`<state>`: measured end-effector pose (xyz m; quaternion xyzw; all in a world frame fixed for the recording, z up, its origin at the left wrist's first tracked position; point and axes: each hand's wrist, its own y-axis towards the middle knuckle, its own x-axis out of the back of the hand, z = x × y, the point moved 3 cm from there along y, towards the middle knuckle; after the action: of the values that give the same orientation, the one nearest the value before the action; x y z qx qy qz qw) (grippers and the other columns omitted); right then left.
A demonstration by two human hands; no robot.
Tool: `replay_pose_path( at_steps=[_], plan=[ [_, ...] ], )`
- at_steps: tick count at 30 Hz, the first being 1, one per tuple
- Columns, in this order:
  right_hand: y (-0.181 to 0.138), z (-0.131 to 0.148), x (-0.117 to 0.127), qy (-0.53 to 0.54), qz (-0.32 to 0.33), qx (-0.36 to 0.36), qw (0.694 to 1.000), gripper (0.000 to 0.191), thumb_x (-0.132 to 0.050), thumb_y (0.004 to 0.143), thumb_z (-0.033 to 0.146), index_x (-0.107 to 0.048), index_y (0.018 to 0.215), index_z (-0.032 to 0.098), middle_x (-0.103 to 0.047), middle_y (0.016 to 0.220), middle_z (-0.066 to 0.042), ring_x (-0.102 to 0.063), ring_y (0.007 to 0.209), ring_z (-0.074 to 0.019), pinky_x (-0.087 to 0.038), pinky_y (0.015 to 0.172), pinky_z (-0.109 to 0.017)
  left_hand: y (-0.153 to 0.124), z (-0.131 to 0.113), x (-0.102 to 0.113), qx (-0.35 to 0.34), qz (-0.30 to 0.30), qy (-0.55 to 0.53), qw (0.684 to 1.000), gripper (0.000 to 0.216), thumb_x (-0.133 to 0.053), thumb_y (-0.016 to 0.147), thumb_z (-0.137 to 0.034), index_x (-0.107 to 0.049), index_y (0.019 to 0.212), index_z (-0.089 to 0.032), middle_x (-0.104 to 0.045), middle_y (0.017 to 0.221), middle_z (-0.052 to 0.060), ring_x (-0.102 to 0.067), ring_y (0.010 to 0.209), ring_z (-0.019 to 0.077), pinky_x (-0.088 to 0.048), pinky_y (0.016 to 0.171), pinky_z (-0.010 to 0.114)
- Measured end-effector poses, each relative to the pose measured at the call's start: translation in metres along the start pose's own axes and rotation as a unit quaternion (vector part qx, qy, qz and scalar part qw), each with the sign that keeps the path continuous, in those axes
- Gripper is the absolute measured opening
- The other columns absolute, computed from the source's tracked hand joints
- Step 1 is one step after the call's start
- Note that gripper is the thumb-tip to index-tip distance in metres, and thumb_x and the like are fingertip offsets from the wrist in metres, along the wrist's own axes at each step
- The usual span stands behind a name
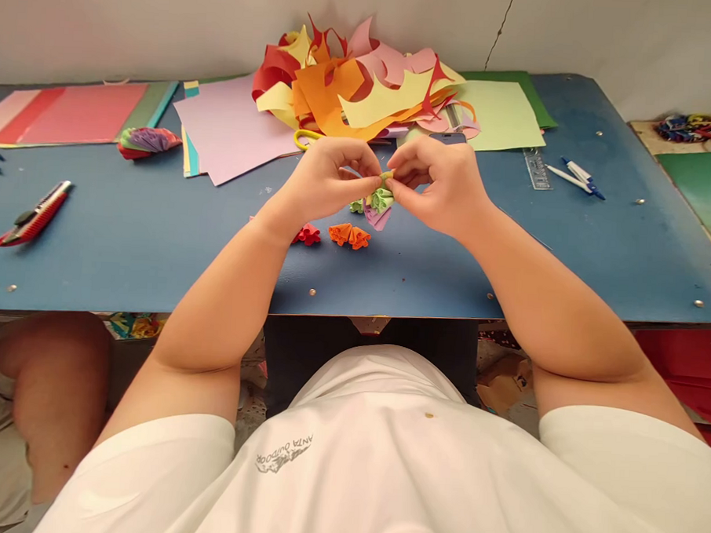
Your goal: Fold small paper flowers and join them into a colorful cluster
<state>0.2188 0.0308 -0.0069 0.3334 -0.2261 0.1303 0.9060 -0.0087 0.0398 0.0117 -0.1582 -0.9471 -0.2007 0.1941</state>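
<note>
My left hand (334, 177) and my right hand (438, 180) meet above the table, thumbs and fingertips pinched together. Between them is a small pleated paper flower (382, 199), light green with a yellowish part at the fingertips. A purple pleated paper piece (377, 217) shows just below it; whether it is joined to the green one I cannot tell. Another bit of green folded paper (356, 207) peeks out beside my left thumb. On the table under my hands lie orange pleated paper pieces (349, 235) and a red one (307, 234), partly behind my left wrist.
Curled paper offcuts (328, 84) are heaped at the back, with yellow-handled scissors (307, 139) by them. Coloured sheets (237, 124) lie around. A red utility knife (33, 215) and a multicoloured paper bundle (147, 142) are left; a ruler (537, 169) and pens (576, 178) right. Another person's leg (59, 387) shows lower left.
</note>
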Motion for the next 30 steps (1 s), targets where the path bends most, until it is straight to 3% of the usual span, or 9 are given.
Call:
replay_pose_path(
  at_steps=[10,21,26,30],
  plan=[
    [-0.001,0.006,-0.003,-0.012,0.008,0.013,1.000,0.010,-0.094,0.109,0.036,-0.086,0.112,0.031,-0.092,0.103,-0.003,-0.091,0.095,-0.0282,-0.085,0.100,-0.051,-0.001,0.000,0.000,-0.028,0.011,0.036,0.999,0.026,-0.103,0.095,-0.032,-0.082,0.082,-0.024,-0.087,0.094,0.007,-0.086,0.098,0.0226,-0.078,0.093,0.039],
    [0.003,0.007,0.004,0.042,-0.015,-0.044,0.998,0.021,-0.106,0.106,0.050,-0.097,0.110,0.032,-0.098,0.109,-0.007,-0.096,0.109,-0.0342,-0.086,0.111,-0.057,-0.001,-0.004,0.000,-0.019,-0.016,0.037,0.999,0.024,-0.105,0.096,-0.036,-0.083,0.087,-0.027,-0.088,0.099,0.008,-0.086,0.103,0.0243,-0.076,0.095,0.039],
    [0.005,0.011,0.007,0.049,0.027,-0.072,0.996,0.018,-0.105,0.105,0.044,-0.099,0.100,0.028,-0.099,0.106,-0.007,-0.094,0.101,-0.0310,-0.083,0.096,-0.049,0.001,0.003,0.001,-0.019,0.013,0.026,0.999,0.023,-0.105,0.096,-0.038,-0.085,0.088,-0.027,-0.088,0.102,0.010,-0.084,0.104,0.0249,-0.073,0.089,0.039],
    [0.005,0.009,0.005,0.048,0.020,-0.071,0.996,0.020,-0.105,0.105,0.045,-0.097,0.102,0.027,-0.095,0.101,-0.007,-0.091,0.096,-0.0283,-0.081,0.088,-0.045,0.003,0.011,-0.003,0.015,0.036,-0.041,0.998,0.032,-0.106,0.097,-0.045,-0.081,0.090,-0.027,-0.078,0.090,0.005,-0.078,0.092,0.0209,-0.068,0.082,0.036]
  ],
)
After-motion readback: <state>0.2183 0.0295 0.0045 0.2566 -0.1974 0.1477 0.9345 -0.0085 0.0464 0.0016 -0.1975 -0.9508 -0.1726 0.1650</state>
